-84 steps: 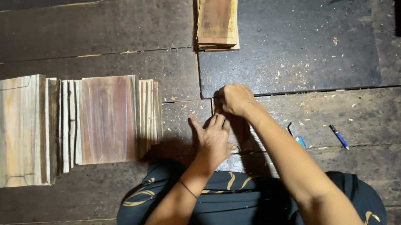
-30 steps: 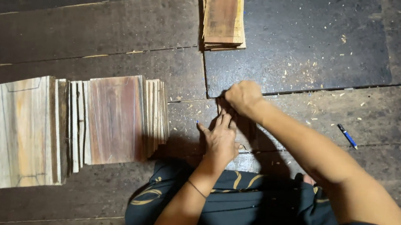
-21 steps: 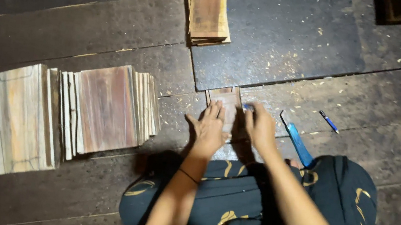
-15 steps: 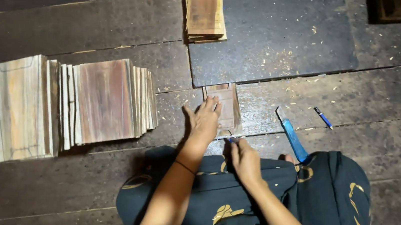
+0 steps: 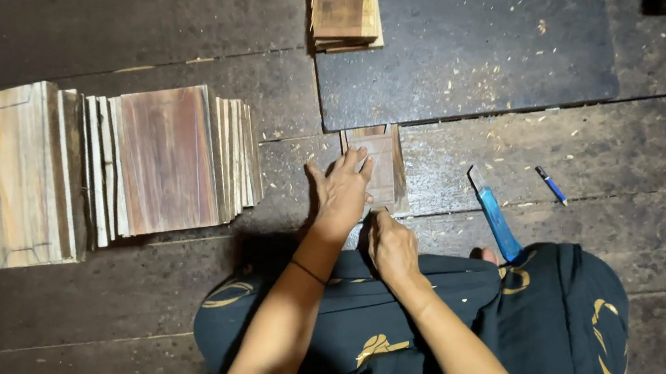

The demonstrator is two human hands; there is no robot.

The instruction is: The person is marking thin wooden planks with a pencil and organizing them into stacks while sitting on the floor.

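Small wood piece (image 5: 377,165) lies flat on the dark plank floor (image 5: 158,33), just at the near edge of the black mat (image 5: 483,45). Left hand (image 5: 341,192) is spread flat, pressing it down, not gripping. Right hand (image 5: 392,244) is clenched at the piece's near edge, prob. round a small tool; can't tell which. Risk: the piece could skid under the push and catch the left fingers. Blue knife (image 5: 496,218) and pen (image 5: 552,185) lie to the right, wood stacks (image 5: 102,161) left.
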